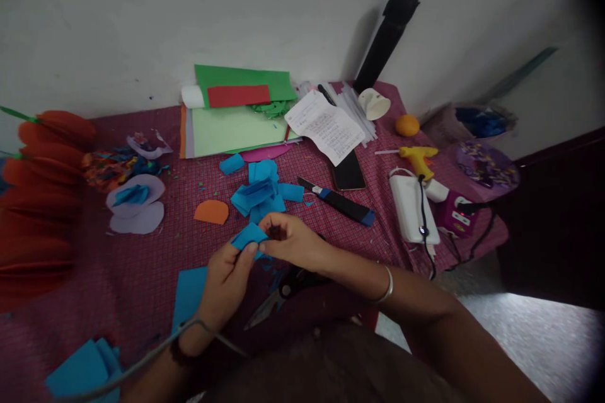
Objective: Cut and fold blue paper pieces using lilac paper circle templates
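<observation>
A small piece of blue paper [249, 236] is pinched between both hands above the near part of the table. My left hand [229, 274] grips its lower left side, with the thumb on top. The fingers of my right hand [293, 241] close on its right edge. Just beyond lies a loose pile of blue paper pieces [262, 189]. Scissors [285, 290] lie beneath my hands, their handles partly hidden by my right arm. A larger blue sheet [189, 293] sits left of my left wrist, and more blue paper [85, 368] is at the lower left.
A utility knife [345, 204] lies right of the pile, near a phone [350, 173]. An orange paper piece [212, 212] is to the left. A yellow glue gun [418, 157], a white power bank [413, 209] and cables occupy the right. Orange paper decorations [42, 201] stand far left.
</observation>
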The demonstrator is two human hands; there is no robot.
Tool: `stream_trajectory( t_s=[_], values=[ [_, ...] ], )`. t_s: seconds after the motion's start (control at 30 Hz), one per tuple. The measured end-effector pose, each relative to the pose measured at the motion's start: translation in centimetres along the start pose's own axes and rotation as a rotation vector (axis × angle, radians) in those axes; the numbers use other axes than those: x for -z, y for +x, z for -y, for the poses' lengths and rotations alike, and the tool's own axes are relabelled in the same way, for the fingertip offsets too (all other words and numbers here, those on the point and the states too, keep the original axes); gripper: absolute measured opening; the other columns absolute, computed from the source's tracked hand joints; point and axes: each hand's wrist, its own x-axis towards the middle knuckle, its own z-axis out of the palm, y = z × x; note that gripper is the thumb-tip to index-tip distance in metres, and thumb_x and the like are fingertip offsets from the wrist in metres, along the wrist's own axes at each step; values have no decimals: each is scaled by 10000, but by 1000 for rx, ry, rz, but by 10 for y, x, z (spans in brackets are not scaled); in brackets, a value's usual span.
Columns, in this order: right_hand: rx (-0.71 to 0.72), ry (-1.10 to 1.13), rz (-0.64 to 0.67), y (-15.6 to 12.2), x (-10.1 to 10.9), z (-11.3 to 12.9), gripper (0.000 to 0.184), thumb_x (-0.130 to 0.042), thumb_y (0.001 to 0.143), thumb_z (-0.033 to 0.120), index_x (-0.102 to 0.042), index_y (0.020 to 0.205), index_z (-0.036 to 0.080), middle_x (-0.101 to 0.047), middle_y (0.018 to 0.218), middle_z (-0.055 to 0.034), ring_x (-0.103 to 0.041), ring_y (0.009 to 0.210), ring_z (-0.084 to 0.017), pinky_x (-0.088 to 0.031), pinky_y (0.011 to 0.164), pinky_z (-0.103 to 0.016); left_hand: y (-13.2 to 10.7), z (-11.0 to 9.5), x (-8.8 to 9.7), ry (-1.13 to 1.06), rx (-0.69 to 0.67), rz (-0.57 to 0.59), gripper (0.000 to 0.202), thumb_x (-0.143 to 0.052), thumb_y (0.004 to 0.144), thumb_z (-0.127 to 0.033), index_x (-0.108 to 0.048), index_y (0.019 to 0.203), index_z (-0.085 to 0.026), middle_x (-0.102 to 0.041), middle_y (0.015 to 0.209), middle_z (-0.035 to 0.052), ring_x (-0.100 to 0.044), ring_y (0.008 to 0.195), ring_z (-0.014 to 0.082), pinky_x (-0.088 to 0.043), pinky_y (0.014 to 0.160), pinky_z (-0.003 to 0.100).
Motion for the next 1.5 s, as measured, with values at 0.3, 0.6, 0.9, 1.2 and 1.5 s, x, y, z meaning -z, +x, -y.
stream_trajectory(
  t_s=[0.3, 0.6, 0.9, 1.2, 1.5],
  values=[
    [-9, -264, 2, -2, 6, 2, 121, -592, 769, 217, -495, 710, 177, -399, 577, 76, -349, 525, -73, -282, 481, -198, 8, 3, 3, -24, 95, 249, 275, -555, 800, -388, -590, 596, -206, -484, 557, -18, -412, 533, 148, -347, 513, 256],
    [8, -286, -83, -1, 5, 2, 146, -576, 794, 263, -491, 712, 178, -412, 572, 67, -361, 521, -77, -282, 465, -192, 5, 6, 4, 123, -7, 81, 366, -567, 785, -353, -378, 509, -205, -317, 521, -57, -323, 514, 110, -276, 494, 240],
    [71, -219, -136, 1, 4, -5, 148, -571, 796, 301, -502, 743, 181, -455, 642, 48, -403, 563, -87, -343, 513, -208, 1, 1, -3, -257, 33, 130, 278, -672, 740, -232, -565, 993, -196, -626, 790, -5, -577, 726, 156, -461, 687, 264],
    [-11, -17, 153, -8, -2, 5, 346, -685, 748, 477, -532, 797, 170, -510, 663, 52, -483, 594, -84, -397, 570, -223, -1, 11, 10, -223, 230, -29, 364, -549, 845, -406, -446, 564, -197, -369, 511, -53, -319, 474, 98, -293, 429, 220],
    [-115, 216, 297, -4, -3, -5, 456, -714, 688, 555, -550, 775, 139, -595, 696, 28, -571, 590, -67, -464, 597, -211, 5, 7, -1, -546, 409, -35, 381, -600, 775, -469, -455, 530, -216, -433, 462, -49, -366, 421, 105, -380, 439, 233]
  ],
)
